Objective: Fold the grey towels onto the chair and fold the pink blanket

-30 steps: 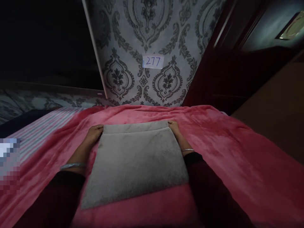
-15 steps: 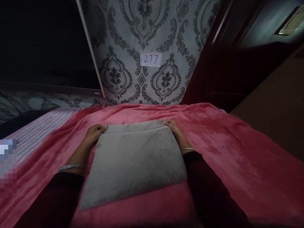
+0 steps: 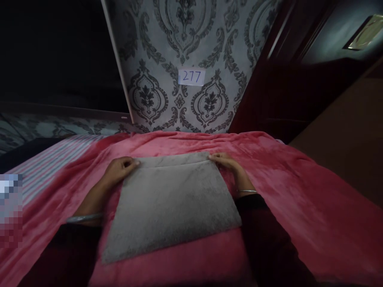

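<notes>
A grey plush cloth, roughly rectangular, lies on the pink blanket in front of me. Along its far edge runs a narrow strip with a crease or seam line below it. My left hand pinches the far left corner between thumb and forefinger. At the far right corner, my right hand grips the cloth in the same way. The near edge of the cloth rests loose on the blanket and slants up to the right.
Behind the blanket stands a patterned wall with a paper label reading 277. A large dark screen is at the upper left, above a striped sheet. Dark red woodwork rises at the right.
Both hands keep hold of the far corners. My left fingers have shifted slightly inward onto the cloth, and my right wrist and forearm have swung outward to the right.
</notes>
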The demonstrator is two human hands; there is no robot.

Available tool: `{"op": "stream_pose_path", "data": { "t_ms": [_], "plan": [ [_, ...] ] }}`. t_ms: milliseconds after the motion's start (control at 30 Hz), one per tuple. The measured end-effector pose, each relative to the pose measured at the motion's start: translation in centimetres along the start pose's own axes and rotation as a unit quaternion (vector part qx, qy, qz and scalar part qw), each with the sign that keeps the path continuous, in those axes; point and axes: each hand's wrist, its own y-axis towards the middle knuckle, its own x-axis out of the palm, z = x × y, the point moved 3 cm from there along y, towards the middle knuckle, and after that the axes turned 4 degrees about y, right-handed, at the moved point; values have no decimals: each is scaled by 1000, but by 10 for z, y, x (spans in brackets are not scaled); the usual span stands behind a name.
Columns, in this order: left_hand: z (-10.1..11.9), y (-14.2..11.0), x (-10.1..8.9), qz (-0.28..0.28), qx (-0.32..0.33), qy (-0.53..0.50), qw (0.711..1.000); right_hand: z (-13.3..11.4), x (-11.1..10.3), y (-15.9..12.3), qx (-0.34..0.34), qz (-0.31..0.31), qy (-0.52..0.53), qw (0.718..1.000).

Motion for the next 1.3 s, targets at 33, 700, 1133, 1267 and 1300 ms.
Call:
{"op": "stream_pose_path", "data": {
  "t_ms": [33,700,1133,1267,1300],
  "plan": [
    [3,-1,3,-33,20,35,999,-2,1,-2,-3,-18,-5,1000],
    [-7,10,11,-157,99,43,982,11,6,2,18,-33,-39,999],
    [-11,10,3,-101,60,71,991,-3,-6,2,-30,12,-94,995],
    [16,3,-3,14,150,157,976,-35,5,-1,-133,63,-120,982],
    [25,-1,1,13,179,166,970,-41,18,-2,-168,62,-136,974]
  ]
}}
